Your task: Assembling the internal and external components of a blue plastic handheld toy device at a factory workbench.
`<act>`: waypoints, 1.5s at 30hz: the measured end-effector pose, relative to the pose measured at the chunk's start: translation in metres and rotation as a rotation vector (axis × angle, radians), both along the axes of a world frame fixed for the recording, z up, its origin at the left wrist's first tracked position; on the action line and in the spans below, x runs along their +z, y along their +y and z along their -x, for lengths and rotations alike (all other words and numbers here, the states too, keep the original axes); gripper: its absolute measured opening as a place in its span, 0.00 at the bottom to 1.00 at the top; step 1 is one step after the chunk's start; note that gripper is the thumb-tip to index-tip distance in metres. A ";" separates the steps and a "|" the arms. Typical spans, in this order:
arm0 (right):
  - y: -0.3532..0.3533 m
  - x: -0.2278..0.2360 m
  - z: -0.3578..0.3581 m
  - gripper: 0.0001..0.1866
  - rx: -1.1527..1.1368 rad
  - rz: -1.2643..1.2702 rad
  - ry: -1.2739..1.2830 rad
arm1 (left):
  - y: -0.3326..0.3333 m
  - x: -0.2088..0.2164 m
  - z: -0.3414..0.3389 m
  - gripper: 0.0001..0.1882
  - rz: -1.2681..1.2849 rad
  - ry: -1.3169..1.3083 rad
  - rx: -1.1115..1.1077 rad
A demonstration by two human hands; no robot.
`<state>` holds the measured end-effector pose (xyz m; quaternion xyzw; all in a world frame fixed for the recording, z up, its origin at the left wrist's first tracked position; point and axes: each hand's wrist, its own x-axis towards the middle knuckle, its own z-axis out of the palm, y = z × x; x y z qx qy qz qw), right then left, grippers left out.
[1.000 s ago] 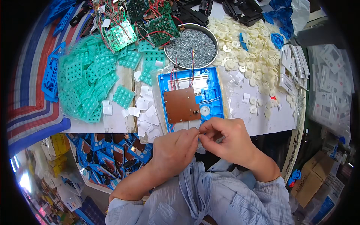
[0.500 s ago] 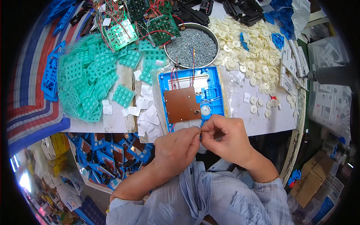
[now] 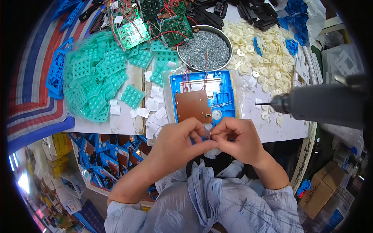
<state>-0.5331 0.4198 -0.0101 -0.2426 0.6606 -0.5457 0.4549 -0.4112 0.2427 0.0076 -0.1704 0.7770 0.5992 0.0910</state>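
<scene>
My left hand [image 3: 176, 141] and my right hand [image 3: 241, 141] meet at the near edge of a blue plastic housing [image 3: 227, 91]. Thumbs and fingers of both are pinched around a small pale flat piece [image 3: 207, 134], mostly covered by the fingertips. Inside the housing lies a brown circuit board [image 3: 192, 105], with thin red and dark wires running out past the far edge. A white round disc [image 3: 217, 114] sits beside the board, just beyond my right fingers. Loose white paper squares [image 3: 154, 124] are scattered left of the housing.
A round metal tray of screws [image 3: 204, 50] stands behind the housing. Teal rubber keypads [image 3: 95, 73] pile up at left, cream discs [image 3: 260, 54] at right. A grey powered screwdriver [image 3: 322, 105] hangs at right. Blue assembled units [image 3: 112, 159] fill a container below left.
My left fingers have opened out from a tighter curl, and the pale piece now shows between my hands. The screwdriver has swung nearer and lower. The whole view has shifted slightly.
</scene>
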 end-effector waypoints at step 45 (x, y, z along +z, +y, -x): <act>-0.014 -0.008 -0.034 0.23 0.181 -0.031 1.117 | -0.043 -0.009 0.001 0.13 0.968 0.642 -0.758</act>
